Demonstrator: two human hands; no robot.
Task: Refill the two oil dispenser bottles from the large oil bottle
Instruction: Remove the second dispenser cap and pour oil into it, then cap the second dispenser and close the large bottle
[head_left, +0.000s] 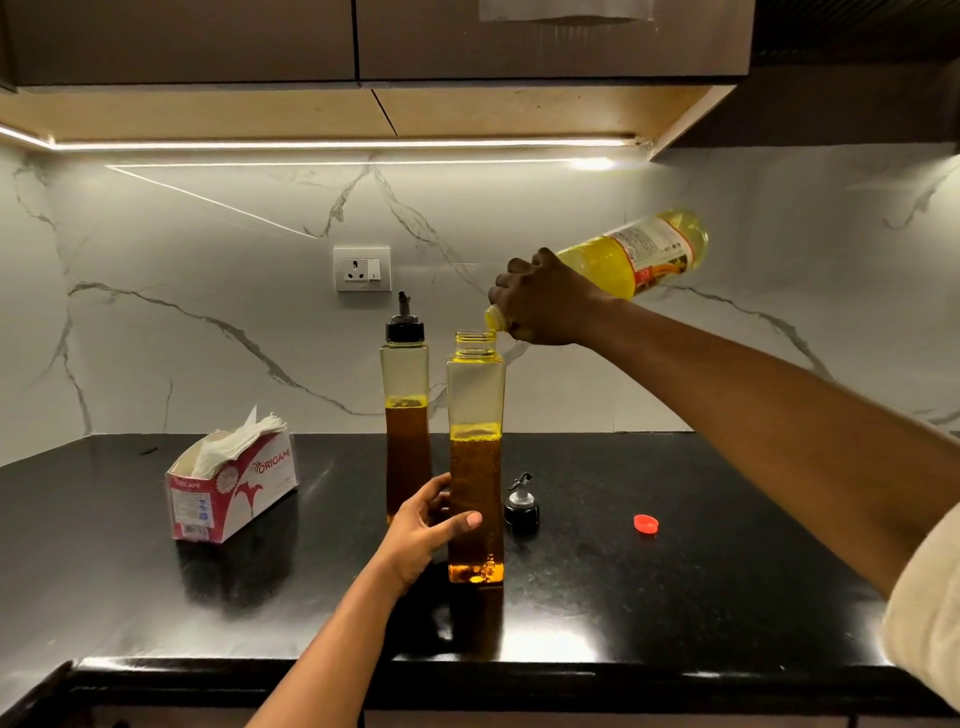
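On a black kitchen counter (156, 597) before a marble wall, a tissue box (244, 493) reads "ORIGAMI". The right hand (545, 301) grips the neck of the large oil bottle (639, 254), tilted, its mouth just over the open dispenser bottle (475, 405); its label is too blurred to read. The left hand (421, 525) curls round that dispenser's lower part. The capped dispenser bottle (407, 395) stands just behind, and a spout cap (521, 506) and a red cap (645, 524) lie to the right.

Left hand (418, 527) low, fingers (435, 491) round dispenser bottle (475, 400) — right hand (545, 304) raised, gripping oil bottle (618, 260)

Glossy black stone countertop (675, 597); clear plastic dispenser bottles (476, 395) (see-through); white veined marble backsplash (208, 260).
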